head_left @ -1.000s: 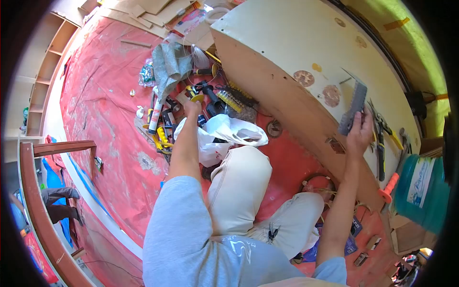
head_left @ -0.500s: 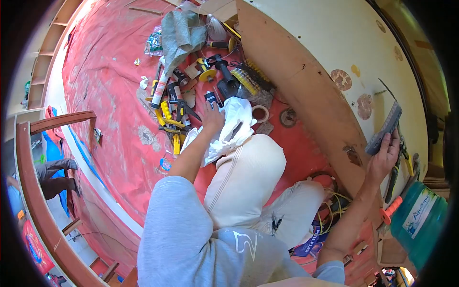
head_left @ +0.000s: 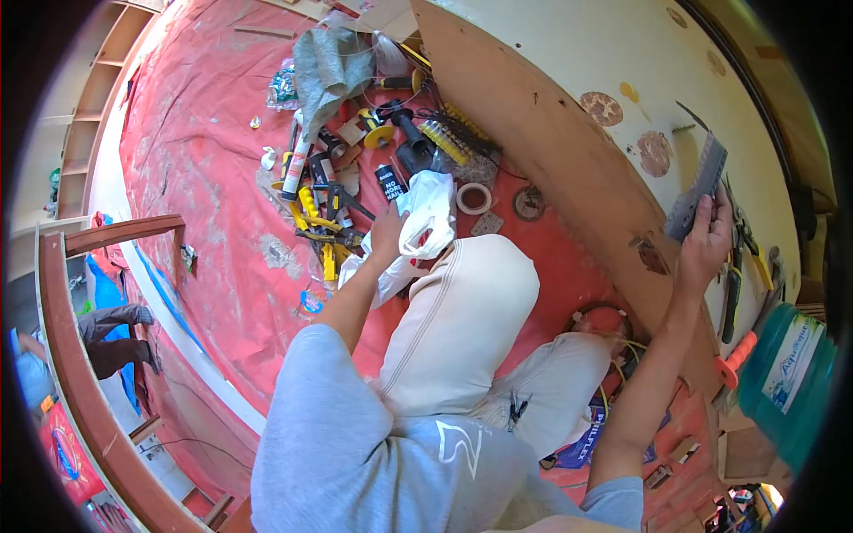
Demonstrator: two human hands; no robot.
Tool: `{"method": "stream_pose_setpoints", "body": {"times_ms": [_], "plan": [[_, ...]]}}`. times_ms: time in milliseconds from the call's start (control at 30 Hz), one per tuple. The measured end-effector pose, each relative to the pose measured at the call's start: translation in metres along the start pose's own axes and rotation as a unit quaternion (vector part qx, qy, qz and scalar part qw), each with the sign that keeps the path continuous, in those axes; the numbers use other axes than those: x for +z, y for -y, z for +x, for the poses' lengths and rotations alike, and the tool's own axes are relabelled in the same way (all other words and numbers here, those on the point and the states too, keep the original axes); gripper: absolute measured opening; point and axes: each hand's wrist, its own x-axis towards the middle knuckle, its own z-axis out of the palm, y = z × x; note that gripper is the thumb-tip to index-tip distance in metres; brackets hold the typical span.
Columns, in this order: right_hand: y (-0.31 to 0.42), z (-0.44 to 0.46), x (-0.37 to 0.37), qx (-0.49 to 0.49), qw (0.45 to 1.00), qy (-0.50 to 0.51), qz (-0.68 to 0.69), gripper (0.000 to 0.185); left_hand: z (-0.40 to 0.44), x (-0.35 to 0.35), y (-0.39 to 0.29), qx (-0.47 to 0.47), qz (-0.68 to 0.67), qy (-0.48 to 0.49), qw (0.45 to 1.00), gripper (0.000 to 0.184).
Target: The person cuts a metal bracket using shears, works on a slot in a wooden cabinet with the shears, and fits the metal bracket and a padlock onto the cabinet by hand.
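My left hand (head_left: 387, 235) is at the white plastic bag (head_left: 430, 213) beside my raised knee. Its fingers look closed on the bag's edge, partly hidden by the plastic. Just beyond lies a black cartridge lettered "NO MORE NAILS" (head_left: 389, 183). On the other side, my right hand (head_left: 708, 235) grips a flat grey tool with a straight long edge (head_left: 697, 189), held above the pale board (head_left: 613, 53). The exact kind of this tool cannot be made out.
Tools lie piled on the red sheet (head_left: 213, 178), with a tape roll (head_left: 474, 198) near my knee. Pliers (head_left: 732, 289) and a blue-green water bottle (head_left: 793, 364) are at the right. A wooden frame (head_left: 84, 355) and another person's legs (head_left: 115, 342) are at the left.
My left hand has drawn back from the black cartridge, whose lettering now shows, and the white bag has shifted with it. My right hand still holds the grey tool.
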Motion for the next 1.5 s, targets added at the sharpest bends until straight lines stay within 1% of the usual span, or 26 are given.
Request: {"method": "stream_pose_setpoints", "body": {"times_ms": [33,67,167,267,300,367,433,500,567,667,700,733,767,800,900,933,967,1000,1067,1167,1200,1267,1300,1400,1467,1500], "plan": [[-0.002,0.001,-0.001,0.0,1.0,-0.003,-0.011,0.035,-0.006,-0.004,0.002,-0.003,0.009,-0.009,1.0,0.043],[-0.005,0.001,0.001,0.001,1.0,-0.004,-0.021,0.035,0.01,0.043,0.046,0.047,0.037,-0.022,0.998,0.04],[-0.008,0.002,0.0,-0.003,1.0,0.0,-0.018,0.034,-0.019,0.038,0.054,0.219,-0.033,-0.143,0.965,0.031],[-0.01,0.004,0.0,-0.021,1.0,0.012,-0.017,0.034,-0.051,-0.018,0.022,0.167,-0.086,-0.068,0.98,0.02],[-0.01,0.004,0.0,-0.027,0.999,0.013,-0.019,0.034,-0.041,-0.026,0.026,0.119,-0.088,0.022,0.989,0.019],[-0.013,0.003,0.0,-0.011,1.0,0.01,0.012,0.034,-0.033,-0.055,0.025,0.096,0.009,-0.016,0.995,0.017],[-0.016,0.005,0.002,-0.008,1.0,0.007,0.001,0.034,-0.022,-0.071,0.037,0.173,0.117,-0.14,0.968,0.012],[-0.018,0.009,-0.001,-0.019,0.998,-0.001,-0.058,0.035,-0.019,-0.082,0.051,0.21,0.155,-0.143,0.955,0.014],[-0.005,0.003,0.006,-0.002,0.999,0.006,-0.053,0.034,-0.022,-0.088,0.061,0.173,0.135,-0.087,0.972,0.017],[-0.001,-0.002,0.006,-0.033,0.986,-0.005,-0.161,0.034,-0.013,-0.053,0.082,0.017,-0.052,-0.029,0.998,0.032],[0.001,-0.004,0.007,-0.059,0.977,-0.01,-0.204,0.034,-0.008,-0.049,0.078,0.059,-0.091,-0.015,0.994,0.035],[0.022,-0.007,0.008,0.036,0.999,-0.015,-0.002,0.031,-0.007,-0.047,0.061,0.072,-0.167,-0.046,0.982,0.036],[0.004,-0.005,0.018,0.024,0.997,-0.057,0.056,0.028,0.025,-0.025,0.08,0.112,-0.338,-0.04,0.933,0.037],[-0.002,-0.004,0.019,0.014,0.998,-0.065,-0.009,0.027,0.0,-0.074,0.007,0.101,-0.309,0.007,0.946,0.033],[0.003,-0.006,0.016,-0.019,0.998,-0.053,-0.019,0.028,-0.018,-0.137,-0.109,0.25,-0.29,-0.064,0.922,0.032],[0.001,-0.006,0.018,-0.057,0.996,-0.063,0.001,0.027,-0.027,-0.157,-0.146,0.251,-0.419,0.002,0.873,0.032],[-0.001,-0.006,0.017,-0.098,0.993,-0.068,0.021,0.026,-0.04,-0.179,-0.184,0.281,-0.33,-0.036,0.9,0.031],[0.002,-0.008,0.012,-0.093,0.994,-0.042,0.034,0.027,-0.081,-0.212,-0.237,0.359,-0.321,-0.03,0.876,0.039],[0.01,-0.015,0.003,-0.079,0.995,0.014,0.065,0.027,-0.123,-0.248,-0.304,0.539,-0.069,-0.124,0.83,0.056],[0.051,-0.057,-0.032,-0.157,0.97,0.179,0.055,0.028,-0.182,-0.27,-0.356,0.62,0.17,-0.179,0.745,0.075],[0.057,-0.07,-0.04,-0.178,0.954,0.229,0.072,0.028,-0.189,-0.267,-0.362,0.641,0.184,-0.174,0.725,0.076],[0.081,-0.089,-0.074,-0.099,0.945,0.311,0.006,0.029,-0.199,-0.258,-0.369,0.679,0.214,-0.165,0.683,0.077],[0.089,-0.095,-0.091,-0.062,0.934,0.351,-0.025,0.029,-0.199,-0.253,-0.37,0.674,0.185,-0.111,0.707,0.072],[0.086,-0.103,-0.134,-0.075,0.958,0.276,-0.012,0.026,-0.19,-0.233,-0.365,0.635,0.108,0.02,0.765,0.057],[0.073,-0.1,-0.164,-0.09,0.983,0.048,-0.15,0.022,-0.179,-0.217,-0.356,0.585,0.061,0.073,0.805,0.046],[0.046,-0.093,-0.183,-0.08,0.969,-0.015,-0.235,0.023,-0.174,-0.215,-0.352,0.566,0.043,0.074,0.82,0.041]]}}
